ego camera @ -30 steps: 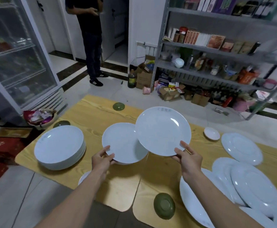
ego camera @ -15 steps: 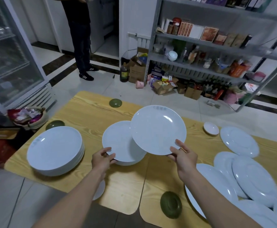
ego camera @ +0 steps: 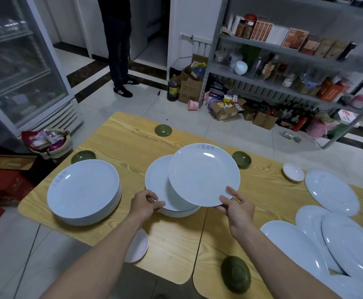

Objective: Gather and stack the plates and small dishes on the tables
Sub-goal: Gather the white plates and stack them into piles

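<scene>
My right hand (ego camera: 235, 207) pinches the near rim of a white round plate (ego camera: 204, 174) and holds it tilted above a short stack of white plates (ego camera: 158, 184). My left hand (ego camera: 146, 203) grips the near edge of that stack's top plate. A taller stack of white plates (ego camera: 83, 190) stands to the left on the wooden table (ego camera: 133, 152). Several white oval plates (ego camera: 331, 240) overlap at the right. Small dishes lie around: a white one (ego camera: 293, 172), another white one (ego camera: 138, 247) under my left forearm, and green ones (ego camera: 236, 277) (ego camera: 241, 159) (ego camera: 163, 130) (ego camera: 83, 156).
A second wooden table (ego camera: 210, 244) adjoins on the right. A person's legs (ego camera: 119, 48) stand on the tiled floor beyond. A glass-door fridge (ego camera: 21, 61) is at the left, a basket (ego camera: 46, 143) beside it, and a metal shelf (ego camera: 284, 57) with boxes behind.
My right hand has brought the lifted plate lower and leftward over the short stack. My left hand has closed on the stack's top plate. The view shifted, revealing another green dish behind.
</scene>
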Tool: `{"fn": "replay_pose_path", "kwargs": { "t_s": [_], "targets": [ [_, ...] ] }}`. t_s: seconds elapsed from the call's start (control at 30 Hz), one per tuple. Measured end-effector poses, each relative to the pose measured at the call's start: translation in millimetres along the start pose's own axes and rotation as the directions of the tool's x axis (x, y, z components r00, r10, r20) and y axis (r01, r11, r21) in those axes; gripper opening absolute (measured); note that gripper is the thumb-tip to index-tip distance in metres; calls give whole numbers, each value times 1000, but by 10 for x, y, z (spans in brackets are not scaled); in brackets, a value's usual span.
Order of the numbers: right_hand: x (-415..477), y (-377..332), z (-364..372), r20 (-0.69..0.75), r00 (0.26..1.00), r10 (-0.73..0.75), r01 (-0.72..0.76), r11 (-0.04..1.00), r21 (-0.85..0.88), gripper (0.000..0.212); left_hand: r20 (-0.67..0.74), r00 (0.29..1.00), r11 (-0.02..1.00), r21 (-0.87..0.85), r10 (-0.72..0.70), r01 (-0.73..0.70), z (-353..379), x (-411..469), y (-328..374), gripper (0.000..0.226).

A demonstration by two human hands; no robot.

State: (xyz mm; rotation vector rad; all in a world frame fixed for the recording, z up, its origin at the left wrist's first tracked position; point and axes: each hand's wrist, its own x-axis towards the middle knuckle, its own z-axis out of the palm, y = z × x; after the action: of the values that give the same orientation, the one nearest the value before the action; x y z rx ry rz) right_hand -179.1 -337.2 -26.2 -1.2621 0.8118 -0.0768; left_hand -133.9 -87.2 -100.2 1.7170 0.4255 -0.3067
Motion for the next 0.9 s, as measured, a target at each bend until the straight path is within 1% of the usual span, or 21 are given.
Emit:
{"fn": "replay_pose_path", "kwargs": {
  "t_s": [0.17,0.23,0.37,0.53,0.7,0.8,0.9],
  "targets": [
    [36,49,140,32,999,38,-38,999,-6,38,18,1000,1000,-24,18,-18,-61,47,-80,40],
    [51,73,203,43,998,55,-54,998,-21,38,15,1000,1000,-17,18,-18,-83,50,-97,43],
    [99,137,330,41,996,73,-70,995,-73,36,1,1000,998,-67,2,-2,-113,54,-139,38],
    [106,196,442,52,993,102,-92,983,-159,37,6,1000,997,-74,20,-19,-167,28,-126,33],
    [167,273,486,53,992,114,-101,972,-211,36,-28,999,998,-54,24,-26,-303,23,-160,34],
    [198,294,476,71,992,107,-88,969,-229,44,-46,999,999,-43,17,-19,-382,40,-184,33],
    [221,310,467,115,992,55,-18,953,-302,65,-64,998,999,-42,16,-19,-425,44,-194,32]
  ]
}}
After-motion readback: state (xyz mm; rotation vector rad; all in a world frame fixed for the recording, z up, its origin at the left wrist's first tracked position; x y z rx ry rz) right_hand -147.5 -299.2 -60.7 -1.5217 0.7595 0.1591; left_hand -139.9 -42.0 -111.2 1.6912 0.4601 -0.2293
